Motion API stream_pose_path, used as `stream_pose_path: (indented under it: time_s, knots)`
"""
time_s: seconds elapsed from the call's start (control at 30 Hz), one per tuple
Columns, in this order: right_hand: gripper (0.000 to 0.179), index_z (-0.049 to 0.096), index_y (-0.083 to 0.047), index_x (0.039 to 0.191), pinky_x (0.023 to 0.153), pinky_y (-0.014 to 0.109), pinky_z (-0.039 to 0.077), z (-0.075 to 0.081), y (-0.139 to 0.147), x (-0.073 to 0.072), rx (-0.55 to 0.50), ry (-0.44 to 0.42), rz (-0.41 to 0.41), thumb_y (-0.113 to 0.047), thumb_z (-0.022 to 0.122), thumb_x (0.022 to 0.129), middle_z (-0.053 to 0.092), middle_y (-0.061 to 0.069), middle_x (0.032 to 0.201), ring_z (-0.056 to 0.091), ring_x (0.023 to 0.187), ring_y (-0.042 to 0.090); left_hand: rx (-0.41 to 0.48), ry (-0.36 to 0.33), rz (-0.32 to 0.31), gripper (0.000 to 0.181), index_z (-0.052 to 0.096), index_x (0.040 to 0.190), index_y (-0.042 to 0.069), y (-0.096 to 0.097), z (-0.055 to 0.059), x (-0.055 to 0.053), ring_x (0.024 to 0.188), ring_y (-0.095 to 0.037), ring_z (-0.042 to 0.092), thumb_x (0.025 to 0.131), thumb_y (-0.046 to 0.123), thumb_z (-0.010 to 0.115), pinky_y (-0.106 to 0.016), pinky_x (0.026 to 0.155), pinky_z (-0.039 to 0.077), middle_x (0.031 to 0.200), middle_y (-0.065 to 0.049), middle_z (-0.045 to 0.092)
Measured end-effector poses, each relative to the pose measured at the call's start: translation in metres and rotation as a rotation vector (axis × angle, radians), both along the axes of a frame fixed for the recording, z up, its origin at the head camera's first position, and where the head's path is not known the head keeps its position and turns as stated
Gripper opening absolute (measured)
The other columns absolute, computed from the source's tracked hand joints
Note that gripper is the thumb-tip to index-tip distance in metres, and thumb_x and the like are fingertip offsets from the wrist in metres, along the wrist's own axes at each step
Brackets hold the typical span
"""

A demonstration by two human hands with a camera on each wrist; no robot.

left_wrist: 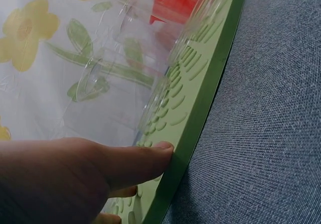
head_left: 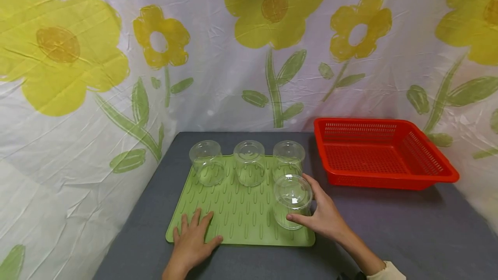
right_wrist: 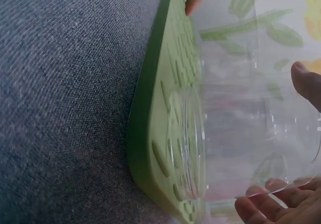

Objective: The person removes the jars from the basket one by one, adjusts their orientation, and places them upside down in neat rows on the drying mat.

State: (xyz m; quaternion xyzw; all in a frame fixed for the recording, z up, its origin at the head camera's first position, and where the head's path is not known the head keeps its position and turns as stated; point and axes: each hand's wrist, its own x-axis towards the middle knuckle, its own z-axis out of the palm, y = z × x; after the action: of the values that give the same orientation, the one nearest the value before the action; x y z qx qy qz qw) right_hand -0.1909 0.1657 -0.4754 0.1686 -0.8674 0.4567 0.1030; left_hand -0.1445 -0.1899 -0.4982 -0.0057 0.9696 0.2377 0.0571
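A green ridged mat [head_left: 241, 228] lies on the table, with several clear plastic containers on it. Along the back of the mat stand the left container [head_left: 209, 167], the middle container [head_left: 249, 167] and the right container [head_left: 288, 159]. In front of the right one is another clear plastic container [head_left: 292, 211], its ridged rim against the mat in the right wrist view. My right hand [head_left: 327, 215] holds this front container, thumb on the near side and fingers around the far side. My left hand [head_left: 192, 243] rests spread on the mat's front left, thumb [left_wrist: 145, 158] near its edge.
A red perforated basket [head_left: 389, 180] stands on the table at the back right, beside the mat. Grey cloth [head_left: 373, 219] covers the table. Behind and to the left hangs a white curtain [head_left: 210, 55] printed with yellow flowers.
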Motion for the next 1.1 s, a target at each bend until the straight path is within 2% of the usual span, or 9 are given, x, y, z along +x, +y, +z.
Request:
stream_pose_path:
  time_s: [0.17,0.57,0.87,1.1]
  knots:
    - [0.112,0.033,-0.007,0.156,0.093,0.05,0.053,-0.0002,-0.0011,-0.0004,0.0,-0.008,0.001,-0.035,0.096,0.069,0.054,0.019,0.147,0.063,0.118,0.032,0.007,-0.014,0.0,0.076,0.049,0.152,0.013,-0.0003,-0.0003,-0.0008,0.146,-0.069,0.007,0.089,0.049,0.074,-0.089,0.105,0.009,0.163,-0.03,0.027]
    - [0.114,0.029,-0.006,0.157,0.091,0.05,0.052,-0.0025,-0.0018,-0.0017,-0.002,-0.029,0.037,-0.036,0.095,0.07,0.056,0.019,0.144,0.064,0.111,0.03,-0.001,-0.057,0.004,0.077,0.049,0.151,0.013,-0.0019,0.0005,-0.0039,0.144,-0.07,0.007,0.089,0.049,0.074,-0.089,0.104,0.009,0.163,-0.031,0.026]
    - [0.119,0.024,-0.005,0.159,0.094,0.055,0.052,-0.0056,-0.0025,-0.0042,0.001,-0.02,0.049,-0.039,0.095,0.07,0.044,0.021,0.155,0.059,0.123,0.035,0.011,-0.057,-0.001,0.076,0.049,0.151,0.012,-0.0047,0.0006,-0.0063,0.144,-0.071,0.006,0.089,0.048,0.074,-0.09,0.103,0.008,0.162,-0.032,0.026]
    - [0.118,0.025,-0.004,0.159,0.097,0.055,0.05,-0.0028,-0.0027,-0.0039,0.016,-0.001,0.044,-0.039,0.095,0.07,0.044,0.02,0.156,0.059,0.124,0.033,0.005,-0.059,-0.006,0.076,0.049,0.15,0.012,-0.0051,0.0022,-0.0073,0.143,-0.072,0.007,0.089,0.048,0.074,-0.09,0.103,0.009,0.162,-0.032,0.027]
